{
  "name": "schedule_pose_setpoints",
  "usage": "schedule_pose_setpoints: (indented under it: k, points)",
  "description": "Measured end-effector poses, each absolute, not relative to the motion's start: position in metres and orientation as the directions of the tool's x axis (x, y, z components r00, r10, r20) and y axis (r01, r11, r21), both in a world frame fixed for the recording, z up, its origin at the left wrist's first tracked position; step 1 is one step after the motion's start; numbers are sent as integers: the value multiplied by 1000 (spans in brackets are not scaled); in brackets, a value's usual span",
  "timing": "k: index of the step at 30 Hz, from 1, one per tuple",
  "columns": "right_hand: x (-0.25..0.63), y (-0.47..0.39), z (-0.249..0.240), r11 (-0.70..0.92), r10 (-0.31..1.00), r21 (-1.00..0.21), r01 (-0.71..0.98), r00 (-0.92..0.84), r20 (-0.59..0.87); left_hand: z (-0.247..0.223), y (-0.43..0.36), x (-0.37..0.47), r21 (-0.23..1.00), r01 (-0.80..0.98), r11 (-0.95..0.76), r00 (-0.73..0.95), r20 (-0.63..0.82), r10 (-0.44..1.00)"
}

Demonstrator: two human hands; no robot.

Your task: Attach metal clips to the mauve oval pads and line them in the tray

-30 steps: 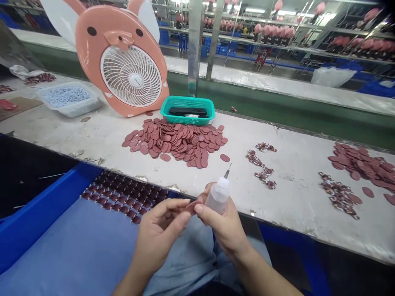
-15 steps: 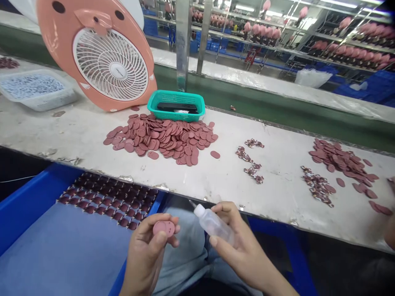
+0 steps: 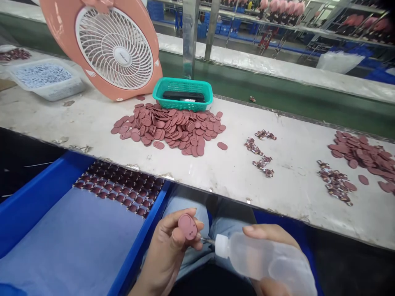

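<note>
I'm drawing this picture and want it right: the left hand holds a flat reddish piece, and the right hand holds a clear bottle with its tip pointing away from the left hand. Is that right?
Not quite: the head view shows the tip pointing toward the left hand. The flat reddish piece is in that hand, and the right hand holds the clear bottle.

Factory floor: long workbench (image 3: 293, 176) across frame with part piles (image 3: 173, 129) mid-frame, blue crate (image 3: 37, 191) lower left, racked pink pieces (image 3: 286, 7) upper right.
</note>
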State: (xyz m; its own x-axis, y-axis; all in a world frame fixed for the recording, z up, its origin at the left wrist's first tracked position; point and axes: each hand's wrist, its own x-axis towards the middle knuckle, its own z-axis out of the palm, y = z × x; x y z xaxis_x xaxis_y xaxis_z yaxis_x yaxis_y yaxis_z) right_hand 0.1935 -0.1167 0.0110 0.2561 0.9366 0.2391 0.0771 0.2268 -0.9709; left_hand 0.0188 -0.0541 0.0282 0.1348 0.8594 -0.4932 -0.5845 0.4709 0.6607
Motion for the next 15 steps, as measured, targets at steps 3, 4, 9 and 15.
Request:
schedule_pose_setpoints:
  k: [3,4,9,15]
  points:
    - [188,-107,24,314,920,-948,58,228,319,28,-54,18,672,-566,477,151,-485,861]
    - [187,-105,25,324,915,-944,66,233,330,28,-54,17,675,-561,479,153,-484,862]
    - [183,-99,23,326,899,-941,94,276,339,29,-54,17,693,-538,479,146,-483,863]
    - [184,-95,31,352,914,-932,88,180,363,32,-54,18,701,-524,483,136,-491,860]
